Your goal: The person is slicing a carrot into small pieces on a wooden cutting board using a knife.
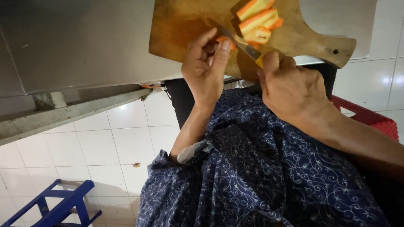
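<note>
We pinched an orange vegetable piece (pixel 224 40) in our left hand (pixel 205 69) — steadying it on the wooden cutting board (pixel 185 29). Our right hand (pixel 290 86) closed around the knife (pixel 240 42), blade angled beside cut sticks (pixel 256 21).

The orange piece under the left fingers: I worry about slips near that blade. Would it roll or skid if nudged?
The orange piece looks small and firm, so it is probably stiff and light. The left hand pins it to the wooden cutting board beside the knife held by the right hand. The cut slices show flat faces, so it likely skids rather than rolls.
</note>
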